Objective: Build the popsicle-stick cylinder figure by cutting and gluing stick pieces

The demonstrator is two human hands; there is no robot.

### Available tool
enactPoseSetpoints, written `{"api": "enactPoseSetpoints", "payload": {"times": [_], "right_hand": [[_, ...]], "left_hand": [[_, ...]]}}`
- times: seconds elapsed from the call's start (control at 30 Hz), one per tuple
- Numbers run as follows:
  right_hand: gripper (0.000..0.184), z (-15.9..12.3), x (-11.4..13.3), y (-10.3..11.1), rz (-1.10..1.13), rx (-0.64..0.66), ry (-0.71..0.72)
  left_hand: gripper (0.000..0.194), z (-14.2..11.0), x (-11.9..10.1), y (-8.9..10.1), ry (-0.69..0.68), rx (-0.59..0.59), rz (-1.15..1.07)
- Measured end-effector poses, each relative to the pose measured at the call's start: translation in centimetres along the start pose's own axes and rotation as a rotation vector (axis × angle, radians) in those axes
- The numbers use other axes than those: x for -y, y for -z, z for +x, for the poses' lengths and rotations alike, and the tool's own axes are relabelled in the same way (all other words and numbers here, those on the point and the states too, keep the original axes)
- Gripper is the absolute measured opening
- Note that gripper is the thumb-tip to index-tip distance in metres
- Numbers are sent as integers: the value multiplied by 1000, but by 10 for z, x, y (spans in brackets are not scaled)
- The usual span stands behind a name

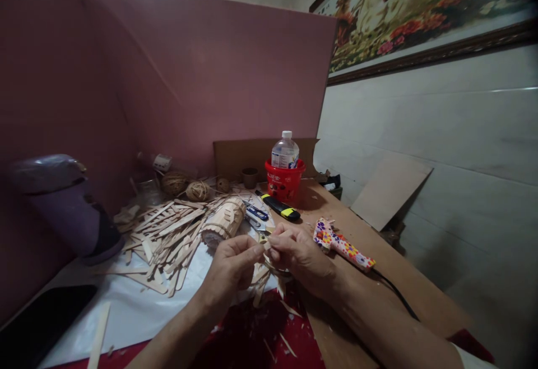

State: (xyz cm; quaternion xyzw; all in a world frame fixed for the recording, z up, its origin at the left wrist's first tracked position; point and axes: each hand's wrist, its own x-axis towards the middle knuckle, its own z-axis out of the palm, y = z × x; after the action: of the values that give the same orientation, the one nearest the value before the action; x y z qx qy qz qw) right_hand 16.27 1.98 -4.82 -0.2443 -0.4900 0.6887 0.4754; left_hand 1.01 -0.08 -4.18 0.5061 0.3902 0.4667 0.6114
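- Ctr, low: L hand (235,259) & R hand (300,257) both pinching sm. pale wood bit (267,244).
- Left of ctr: stick-clad cyl. (223,218) on its side, next to pile of wood sticks (179,240).
- Rt of ctr: floral glue gun (340,247), cord (397,290) to lower rt.
- Ctr: blk/yel. cutter (278,206) just in front of red bucket (286,185) w/ clear bottle (284,150) in it.
- Upper rt: framed pic. (420,15) on wall (462,122).

The left hand (231,262) and right hand (305,259) meet toward six o'clock from the view's centre, fingertips close together, each with its thumb and fingers pinched. The bare left forearm (180,321) reaches in from seven o'clock, the bare right forearm (378,313) from between four and five.
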Motion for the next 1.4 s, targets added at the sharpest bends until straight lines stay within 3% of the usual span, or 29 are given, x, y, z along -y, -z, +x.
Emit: {"api": "enactPoseSetpoints", "payload": {"times": [0.13, 0.27, 0.33, 0.47, 0.53, 0.57, 0.67, 0.73, 0.8, 1.13, 1.27, 1.4], "right_hand": [[28, 3, -1, 0, -13, -31, 76], [29, 4, -3, 5, -214, -131, 149], [32, 2, -3, 6, -323, -164, 215], [33, -3, -2, 5, -558, -256, 399], [32, -6, -2, 2, -654, -266, 454], [32, -8, -3, 0, -693, -265, 471], [30, -11, -4, -4, -807, -256, 510], [29, -13, -5, -5, -900, -250, 552], [27, -15, -6, -5, -996, -239, 621], [17, -19, -10, -6, -1223, -172, 825], [20, -22, -14, -9, -1258, -202, 833], [21, -25, -14, -11, -1261, -222, 810]], "left_hand": [[31, 0, 1, 1, -18, -16, 14], [31, -2, 2, -1, -106, -73, 213], [28, -5, 1, -3, -242, -122, 420], [17, -10, 2, -5, -716, -370, 857], [10, -12, 4, -6, -836, -418, 983], [10, -13, 5, -8, -816, -392, 1026], [20, -15, 9, -12, -550, -262, 1050], [23, -15, 10, -13, -410, -234, 990], [24, -14, 10, -13, -355, -231, 916], [28, -15, 8, -14, -308, -206, 943], [28, -16, 7, -15, -314, -208, 922], [29, -18, 9, -15, -411, -227, 957]]}}
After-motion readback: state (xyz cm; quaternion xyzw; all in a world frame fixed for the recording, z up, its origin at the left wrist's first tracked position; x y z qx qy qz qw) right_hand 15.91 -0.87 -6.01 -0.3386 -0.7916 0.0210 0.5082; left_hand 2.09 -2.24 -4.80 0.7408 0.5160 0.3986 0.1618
